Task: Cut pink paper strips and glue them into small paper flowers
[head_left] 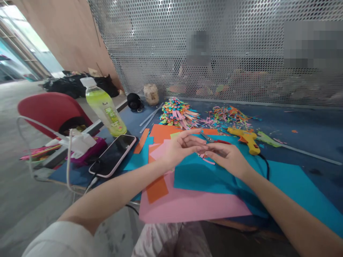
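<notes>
My left hand (182, 148) and my right hand (227, 157) meet over a teal paper sheet (198, 175), fingertips pinched together on a small pink paper strip (206, 159). Both hands have closed fingers around the strip. Scissors with red handles (214, 140) lie just behind my fingers. Under the teal sheet lies a large pink sheet (187, 205), with orange pieces (157, 189) beside it.
A yellow glue gun (248, 139) lies right of my hands. A heap of folded coloured strips (178, 113) and paper scraps (227, 115) sit behind. A phone (114, 155), a green drink bottle (104, 107) and a red chair (52, 110) are at left. A perforated metal screen (227, 46) backs the table.
</notes>
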